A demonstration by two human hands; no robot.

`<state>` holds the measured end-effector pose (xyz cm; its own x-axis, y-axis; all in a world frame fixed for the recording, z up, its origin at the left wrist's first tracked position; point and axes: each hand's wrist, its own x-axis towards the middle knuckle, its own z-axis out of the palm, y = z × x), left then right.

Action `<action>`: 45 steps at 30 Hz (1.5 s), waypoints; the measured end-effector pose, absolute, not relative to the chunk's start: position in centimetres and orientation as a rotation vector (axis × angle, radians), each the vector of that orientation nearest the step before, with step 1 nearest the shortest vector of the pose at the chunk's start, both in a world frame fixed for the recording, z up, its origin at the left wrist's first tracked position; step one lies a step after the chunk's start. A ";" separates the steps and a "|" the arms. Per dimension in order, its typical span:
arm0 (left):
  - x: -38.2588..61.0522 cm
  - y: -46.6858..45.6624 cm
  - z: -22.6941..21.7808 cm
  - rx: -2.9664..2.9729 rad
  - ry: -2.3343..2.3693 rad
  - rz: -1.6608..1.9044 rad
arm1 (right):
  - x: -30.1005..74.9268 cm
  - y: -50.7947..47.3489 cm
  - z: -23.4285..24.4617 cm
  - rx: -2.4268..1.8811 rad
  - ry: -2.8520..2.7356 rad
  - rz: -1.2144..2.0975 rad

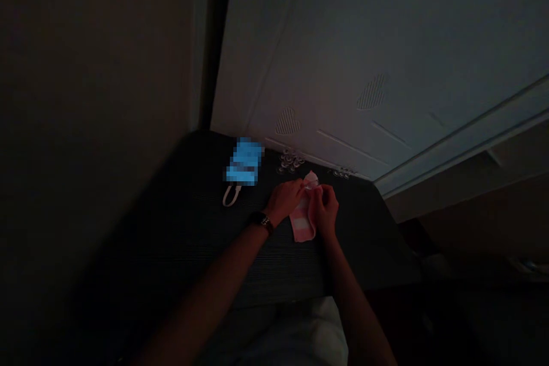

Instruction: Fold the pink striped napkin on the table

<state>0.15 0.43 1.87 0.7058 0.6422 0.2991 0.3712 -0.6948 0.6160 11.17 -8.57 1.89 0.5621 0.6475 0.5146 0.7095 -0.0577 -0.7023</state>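
A small pink and white striped cloth piece lies on the dark table. My left hand, with a dark watch on its wrist, pinches the cloth's upper end. My right hand is closed on the same end from the right side. Between the fingertips a small clear piece seems to sit against the cloth, but the dim light hides what it is.
A glowing blue object with a white strap lies at the table's back left. Small clear pieces are clustered by the white panelled wall, with more clear pieces further right. The table's right edge drops off to a dark floor.
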 end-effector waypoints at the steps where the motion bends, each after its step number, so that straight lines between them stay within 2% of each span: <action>1: 0.2 0.4 1.9 2.397 0.784 0.679 | 11.2 -8.6 1.8 -1.750 -1.130 -0.066; 14: 1.0 0.4 2.0 2.492 0.877 0.641 | 12.4 -8.8 1.8 -1.609 -1.161 0.065; 23: 1.3 -0.2 2.3 2.555 0.999 0.669 | 13.5 -8.0 0.3 -1.362 -0.982 0.301; 28: 1.5 -0.1 1.5 2.609 0.946 0.745 | 14.4 -7.3 -0.8 -1.253 -0.868 0.407; 45: -1.0 -0.9 0.7 2.599 0.916 0.968 | 13.6 -7.5 -0.7 -1.164 -1.007 0.564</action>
<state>-0.97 -0.86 0.68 0.5888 0.6238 0.5140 0.4786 -0.7815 0.4002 13.61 -7.47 -0.65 0.4705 0.8093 0.3516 0.1224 0.3348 -0.9343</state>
